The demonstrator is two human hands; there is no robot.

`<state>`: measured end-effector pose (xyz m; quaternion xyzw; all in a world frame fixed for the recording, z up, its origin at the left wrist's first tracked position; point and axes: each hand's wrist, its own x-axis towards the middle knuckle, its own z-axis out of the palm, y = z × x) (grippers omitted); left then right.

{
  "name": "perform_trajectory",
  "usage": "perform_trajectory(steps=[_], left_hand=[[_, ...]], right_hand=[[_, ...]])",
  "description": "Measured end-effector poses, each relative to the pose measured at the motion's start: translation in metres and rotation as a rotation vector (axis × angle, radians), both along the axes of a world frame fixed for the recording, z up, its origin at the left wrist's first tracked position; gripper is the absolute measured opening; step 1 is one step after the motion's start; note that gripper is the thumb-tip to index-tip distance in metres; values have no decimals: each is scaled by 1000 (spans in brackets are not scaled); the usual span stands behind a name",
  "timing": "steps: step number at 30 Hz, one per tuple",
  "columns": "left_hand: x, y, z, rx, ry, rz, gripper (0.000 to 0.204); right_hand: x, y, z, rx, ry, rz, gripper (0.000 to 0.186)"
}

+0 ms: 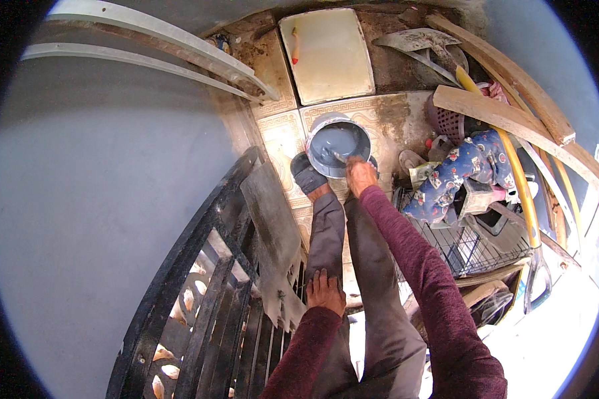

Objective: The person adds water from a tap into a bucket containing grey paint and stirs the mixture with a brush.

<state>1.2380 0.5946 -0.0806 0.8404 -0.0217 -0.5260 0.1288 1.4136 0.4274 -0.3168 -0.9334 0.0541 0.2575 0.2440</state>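
On my left a black slatted bench (170,279) runs aslant, a worn grey board (273,226) just beside its slats. Next comes my left hand (326,291), palm down on my left leg (327,229), fingers flattened and slightly apart, gripping nothing; its maroon sleeve (303,349) rises from below. Farther out, by my shoes (306,174), sits the bucket (329,120), its round mouth facing up toward me, grey-blue liquid (329,137) inside. A slim tool (339,157) slopes into that mouth: its long axis is diagonal, the far end pointing forward and left, the near end coming back into my grip. What kind of tool, I cannot tell. My right hand (361,175) is curled closed around it at the bucket's near right rim, arm stretched forward and a little leftward. So the tool's visible part lies just ahead and left of my fingers. Rightmost are blue patterned cloth (452,178), a wire crate (476,251) and a yellow pole (520,183).
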Motion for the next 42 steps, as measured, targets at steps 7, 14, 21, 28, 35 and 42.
perform_trajectory(steps=[7,14,21,28,35,42], left_hand=[[2,-3,0,-2,12,-10,49],[10,-5,4,73,148,-58,59],[1,-1,1,19,-10,-11,48],[0,0,1,21,-23,-8,48],[1,2,2,27,2,9,48],[2,0,2,23,-2,-12,48]], right_hand=[[-8,-1,-17,-149,-23,48,18],[5,4,-2,-111,35,52,18],[12,8,5,-62,-9,-58,17],[16,8,13,-10,-83,-163,15],[17,14,11,43,-33,-170,15],[22,11,7,90,-18,-84,13]])
